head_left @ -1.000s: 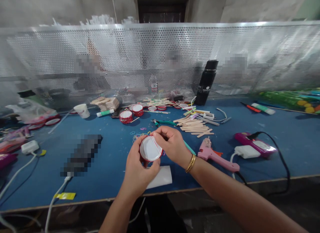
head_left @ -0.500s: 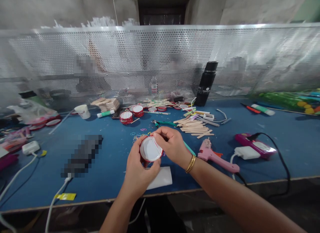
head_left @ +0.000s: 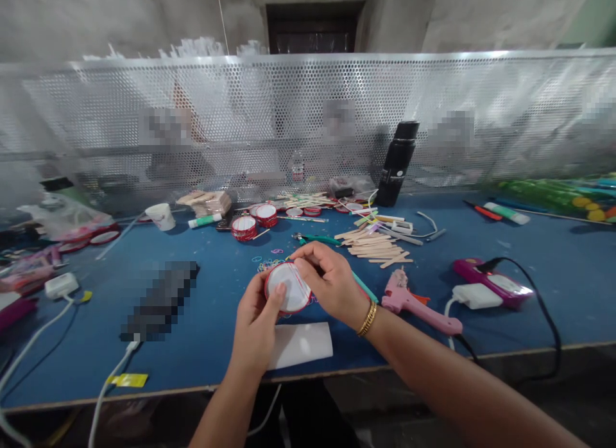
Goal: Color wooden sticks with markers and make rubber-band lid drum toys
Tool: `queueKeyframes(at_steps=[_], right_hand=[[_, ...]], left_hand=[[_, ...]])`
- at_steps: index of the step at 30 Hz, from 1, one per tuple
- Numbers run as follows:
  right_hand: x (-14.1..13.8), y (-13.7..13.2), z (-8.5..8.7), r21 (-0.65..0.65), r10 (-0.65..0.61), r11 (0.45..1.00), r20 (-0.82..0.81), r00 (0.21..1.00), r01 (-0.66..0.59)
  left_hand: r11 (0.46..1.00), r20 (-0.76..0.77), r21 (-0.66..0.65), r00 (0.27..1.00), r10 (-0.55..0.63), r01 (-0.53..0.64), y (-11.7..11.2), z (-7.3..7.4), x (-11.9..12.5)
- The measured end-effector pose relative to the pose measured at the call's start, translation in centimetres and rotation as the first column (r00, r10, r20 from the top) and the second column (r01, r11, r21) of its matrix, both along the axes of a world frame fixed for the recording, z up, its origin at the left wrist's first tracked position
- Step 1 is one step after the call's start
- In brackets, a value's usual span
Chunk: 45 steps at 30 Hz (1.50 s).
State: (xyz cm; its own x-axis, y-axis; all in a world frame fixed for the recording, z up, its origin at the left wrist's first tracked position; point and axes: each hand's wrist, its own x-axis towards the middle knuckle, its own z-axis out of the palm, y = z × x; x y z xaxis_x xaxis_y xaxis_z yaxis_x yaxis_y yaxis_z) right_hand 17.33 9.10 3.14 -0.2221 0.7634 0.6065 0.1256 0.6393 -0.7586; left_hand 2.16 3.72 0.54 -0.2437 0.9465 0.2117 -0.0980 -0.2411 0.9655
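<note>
I hold a small round drum-like piece (head_left: 287, 289), white on its face with a red rim, above the blue table (head_left: 202, 332). My left hand (head_left: 257, 329) grips it from below with the thumb on the white face. My right hand (head_left: 330, 280) pinches its upper right edge, where a thin red band crosses the face. A gold bracelet (head_left: 367, 318) sits on my right wrist. A white paper strip (head_left: 301, 345) lies on the table just under my hands.
A pink glue gun (head_left: 414, 300) lies right of my hands, with a white adapter (head_left: 474, 295) and purple device (head_left: 491, 281) beyond. Wooden sticks (head_left: 375, 246), more red-rimmed drums (head_left: 244, 226), loose rubber bands (head_left: 264, 262), a black bottle (head_left: 397, 162) and a perforated metal screen (head_left: 308, 114) stand farther back.
My left thumb has moved up onto the white face of the piece. The piece has tilted slightly and my right fingers have shifted along its upper edge.
</note>
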Motion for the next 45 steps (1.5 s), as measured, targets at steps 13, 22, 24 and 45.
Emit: queueKeyframes(at_steps=[13,22,24,45], right_hand=[[1.5,2.4,-0.1,0.160,-0.326,0.945,0.498,0.803,0.285],[1.7,2.7,-0.2,0.181,-0.266,0.962,0.798,0.540,0.206],[1.7,2.7,-0.4,0.186,-0.255,0.966,0.820,0.513,0.182],[1.8,2.7,0.3,0.083,-0.185,0.977,0.790,0.585,0.197]], left_hand=[[0.970,0.363,-0.104,0.900,0.242,-0.219,0.4,0.7,0.4],[0.969,0.379,-0.080,0.892,0.245,-0.232,0.4,0.5,-0.1],[0.967,0.364,-0.075,0.896,0.254,-0.243,0.3,0.6,-0.1],[0.970,0.408,-0.062,0.880,0.241,-0.237,0.1,0.9,0.1]])
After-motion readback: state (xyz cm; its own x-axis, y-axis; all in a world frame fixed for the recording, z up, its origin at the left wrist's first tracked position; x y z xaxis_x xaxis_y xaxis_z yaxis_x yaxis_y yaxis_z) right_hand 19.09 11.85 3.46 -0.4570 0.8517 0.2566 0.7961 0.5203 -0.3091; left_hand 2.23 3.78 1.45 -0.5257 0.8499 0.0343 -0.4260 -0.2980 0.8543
